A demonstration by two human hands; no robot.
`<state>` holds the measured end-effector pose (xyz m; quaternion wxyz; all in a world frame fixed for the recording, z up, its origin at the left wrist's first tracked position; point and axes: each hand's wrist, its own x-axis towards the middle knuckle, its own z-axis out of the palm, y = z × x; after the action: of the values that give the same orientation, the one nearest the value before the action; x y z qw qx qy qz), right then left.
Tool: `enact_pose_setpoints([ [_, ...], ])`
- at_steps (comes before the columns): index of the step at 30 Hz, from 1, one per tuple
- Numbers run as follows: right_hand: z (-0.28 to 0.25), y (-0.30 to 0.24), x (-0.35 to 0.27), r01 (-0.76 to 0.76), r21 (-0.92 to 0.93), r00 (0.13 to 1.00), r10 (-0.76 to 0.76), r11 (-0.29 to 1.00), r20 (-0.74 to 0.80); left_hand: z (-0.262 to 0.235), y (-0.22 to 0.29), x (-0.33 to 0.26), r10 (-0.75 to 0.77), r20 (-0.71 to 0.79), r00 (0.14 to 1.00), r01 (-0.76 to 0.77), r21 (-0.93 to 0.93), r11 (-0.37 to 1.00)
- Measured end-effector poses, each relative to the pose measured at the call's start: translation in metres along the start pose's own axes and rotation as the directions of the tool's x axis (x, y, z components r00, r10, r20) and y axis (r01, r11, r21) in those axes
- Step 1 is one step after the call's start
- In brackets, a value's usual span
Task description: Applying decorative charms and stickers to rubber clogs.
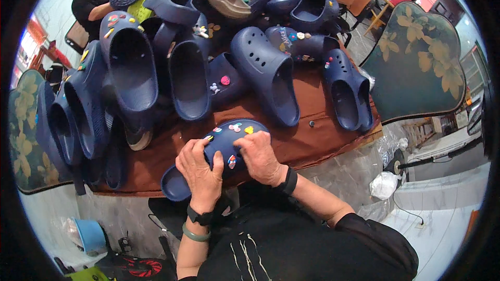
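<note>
Navy clog (225, 144) lay between both hands at the near edge of the brown cloth (325, 91), just left of the middle. Left hand (200, 170) was partly closed over the upper by the foot opening, thumb on the near side, fingers on the far side, so it had hold of the clog. Right hand (263, 162) was curled at the toe, fingertips against the upper; couldn't tell whether they pinched a charm or only pressed the shoe.

Step looked like fitting or seating charms in the holes. Several already sat on the upper, including a yellow charm (249, 130) on the far right and an oval charm (232, 162) on the near side. Next move probably called for the left hand to brace the clog while the right pushed a charm home, or checked it sat flush.

Toe pointed right and a bit far; heel (176, 183) stuck out near left. Long axis ran slantwise, near left to far right, upper facing up. Other clogs (265, 73) were piled beyond.
</note>
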<state>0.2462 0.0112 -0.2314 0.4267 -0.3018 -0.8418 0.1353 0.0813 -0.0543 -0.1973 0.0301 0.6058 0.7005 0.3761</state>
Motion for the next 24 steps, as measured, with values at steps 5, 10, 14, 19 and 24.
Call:
enact_pose_setpoints([
  [5, 0.003, 0.002, -0.002, 0.132, -0.138, 0.99, -0.124, 0.982, 0.07, 0.002, -0.001, 0.0, 0.012, -0.006, 1.0, -0.012, 0.012, 1.0],
  [10, 0.015, 0.01, -0.008, 0.305, -0.032, 0.952, -0.304, 0.952, 0.019, 0.001, -0.001, 0.0, 0.025, -0.017, 1.0, -0.025, 0.01, 1.0],
  [14, 0.009, 0.008, -0.002, 0.315, 0.003, 0.948, -0.315, 0.949, 0.051, 0.002, -0.001, 0.0, 0.039, -0.02, 0.999, -0.039, 0.017, 0.999],
  [19, 0.006, 0.011, 0.0, 0.383, 0.094, 0.922, -0.387, 0.919, 0.027, -0.001, 0.0, 0.0, 0.058, -0.022, 0.998, -0.057, 0.014, 0.998],
  [24, 0.002, 0.014, 0.0, 0.456, 0.169, 0.884, -0.467, 0.874, 0.031, -0.001, -0.001, -0.007, 0.101, -0.042, 0.994, -0.1, 0.038, 0.994],
])
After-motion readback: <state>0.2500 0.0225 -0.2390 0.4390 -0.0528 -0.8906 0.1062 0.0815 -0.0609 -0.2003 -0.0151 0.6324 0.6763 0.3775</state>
